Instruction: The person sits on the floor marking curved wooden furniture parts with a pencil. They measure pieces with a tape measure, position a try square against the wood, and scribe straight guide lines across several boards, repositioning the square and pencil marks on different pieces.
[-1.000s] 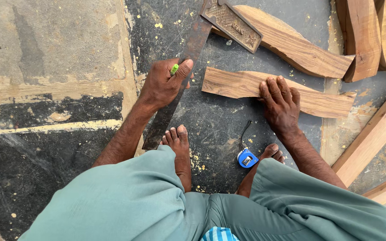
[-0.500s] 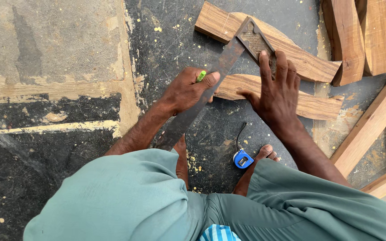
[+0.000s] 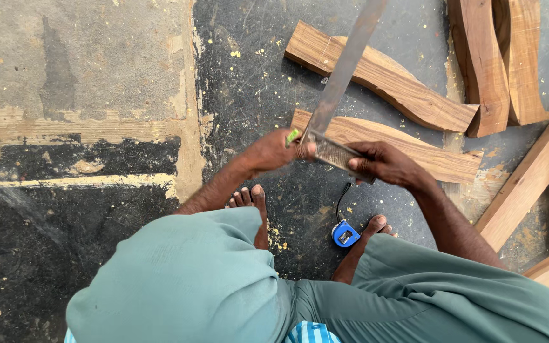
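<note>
Holding a metal try square (image 3: 341, 82) up between both hands, I see its long blade run away and to the upper right, over the curved wood piece (image 3: 389, 145) on the floor just beyond. My right hand (image 3: 382, 162) is closed around the stock at the near end; my left hand (image 3: 274, 151) pinches a green pencil (image 3: 293, 136) and presses a thumb on the blade's base. A blue tape measure (image 3: 344, 234) lies between my feet
</note>
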{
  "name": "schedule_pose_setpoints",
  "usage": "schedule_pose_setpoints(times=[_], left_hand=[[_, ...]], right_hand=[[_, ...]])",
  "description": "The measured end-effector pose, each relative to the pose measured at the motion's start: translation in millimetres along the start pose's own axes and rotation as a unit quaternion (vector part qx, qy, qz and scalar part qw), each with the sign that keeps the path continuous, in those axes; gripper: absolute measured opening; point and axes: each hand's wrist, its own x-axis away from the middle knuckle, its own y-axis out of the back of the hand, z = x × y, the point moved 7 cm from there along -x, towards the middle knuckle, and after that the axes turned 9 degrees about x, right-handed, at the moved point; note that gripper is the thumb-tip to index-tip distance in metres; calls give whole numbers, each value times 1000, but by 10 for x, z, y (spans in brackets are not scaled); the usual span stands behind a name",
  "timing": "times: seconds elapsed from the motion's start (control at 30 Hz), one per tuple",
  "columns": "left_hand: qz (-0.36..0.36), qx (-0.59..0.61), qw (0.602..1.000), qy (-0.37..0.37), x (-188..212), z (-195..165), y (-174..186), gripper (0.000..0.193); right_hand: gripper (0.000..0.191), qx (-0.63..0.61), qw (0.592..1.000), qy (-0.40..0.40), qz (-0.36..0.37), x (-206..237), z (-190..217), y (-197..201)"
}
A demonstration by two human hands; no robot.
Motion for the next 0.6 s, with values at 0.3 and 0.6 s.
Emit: schedule_pose_setpoints(times=[0.3,0.6], left_hand=[[-61,161,981,85,-18,921,-269,23],[-91,92,991,36,-244,756,-225,23]], right_hand=[[76,450,827,168,-293,215,330,-590],[78,433,814,176,-345,141,79,-541]])
